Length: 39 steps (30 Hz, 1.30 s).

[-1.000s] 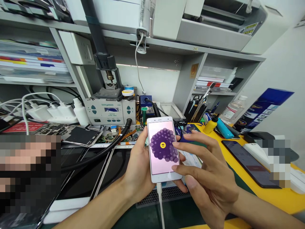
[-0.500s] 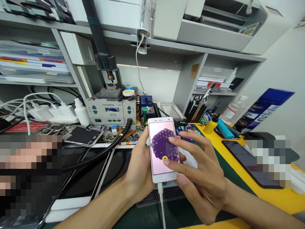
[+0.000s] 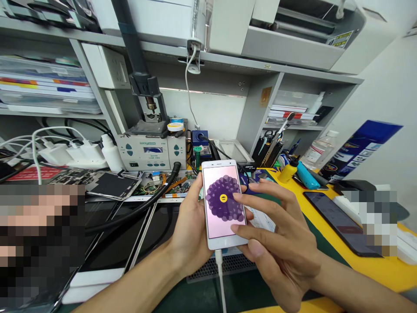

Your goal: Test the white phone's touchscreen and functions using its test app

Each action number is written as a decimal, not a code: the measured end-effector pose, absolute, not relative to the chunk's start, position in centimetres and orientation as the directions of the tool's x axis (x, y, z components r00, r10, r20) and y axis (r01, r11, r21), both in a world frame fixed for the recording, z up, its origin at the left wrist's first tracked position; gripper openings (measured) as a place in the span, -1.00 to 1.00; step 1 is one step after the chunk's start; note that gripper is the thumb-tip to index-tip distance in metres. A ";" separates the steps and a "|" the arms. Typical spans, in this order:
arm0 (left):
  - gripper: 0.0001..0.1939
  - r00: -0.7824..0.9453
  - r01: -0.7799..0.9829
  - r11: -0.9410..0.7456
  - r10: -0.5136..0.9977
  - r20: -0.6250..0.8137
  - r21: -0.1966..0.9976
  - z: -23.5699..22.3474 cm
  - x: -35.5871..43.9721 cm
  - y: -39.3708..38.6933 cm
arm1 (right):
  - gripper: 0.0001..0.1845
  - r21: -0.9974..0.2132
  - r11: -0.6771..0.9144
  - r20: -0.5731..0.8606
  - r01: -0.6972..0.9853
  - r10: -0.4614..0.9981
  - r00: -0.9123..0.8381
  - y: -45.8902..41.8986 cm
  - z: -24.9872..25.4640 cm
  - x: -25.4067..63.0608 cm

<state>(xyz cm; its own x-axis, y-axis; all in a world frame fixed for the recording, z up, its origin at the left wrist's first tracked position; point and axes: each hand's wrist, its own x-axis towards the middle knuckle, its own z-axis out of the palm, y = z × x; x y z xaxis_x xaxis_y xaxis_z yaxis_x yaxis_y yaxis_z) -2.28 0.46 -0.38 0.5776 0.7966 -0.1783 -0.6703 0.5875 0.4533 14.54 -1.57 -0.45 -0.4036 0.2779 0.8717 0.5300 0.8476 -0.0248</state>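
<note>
A white smartphone (image 3: 223,182) is held upright in my left hand (image 3: 189,226), with the thumb along its left edge and fingertips showing at its right edge. Its lit screen has a pink background, a purple cluster of circles and a small yellow round icon near the cluster's middle. From the phone's bottom edge a white charging cable (image 3: 220,274) runs down out of view. My right hand (image 3: 283,239) hovers over the right side of the screen, fingers spread and holding nothing. Whether its fingertips touch the glass I cannot tell.
Behind the phone stands a grey hot-air station (image 3: 151,150), its black hose (image 3: 130,219) curving to the left. Loose circuit boards (image 3: 156,182) lie before it. At right are a dark phone (image 3: 342,224), a yellow bottle (image 3: 288,170) and a clear bottle (image 3: 321,150).
The yellow icon has moved up from the lower part of the purple cluster to its middle. My right hand has shifted slightly right and down. My left hand and the smartphone stay nearly still.
</note>
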 end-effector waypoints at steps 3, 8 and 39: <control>-0.38 0.574 -0.674 0.584 0.800 -0.177 0.453 -0.4 -2.3 0.5 | -0.70 0.006 0.851 0.865 0.524 0.259 -0.430 -1.3 -0.4 14.5; -0.38 0.578 -0.665 0.591 0.794 -0.188 0.456 -0.2 -2.2 0.5 | -0.70 0.018 0.857 0.850 0.516 0.259 -0.458 -1.4 -0.3 14.6; -0.34 0.559 -0.658 0.579 0.804 -0.202 0.481 -0.3 -2.2 0.5 | -0.71 0.013 0.838 0.869 0.545 0.261 -0.421 -1.6 -0.3 14.9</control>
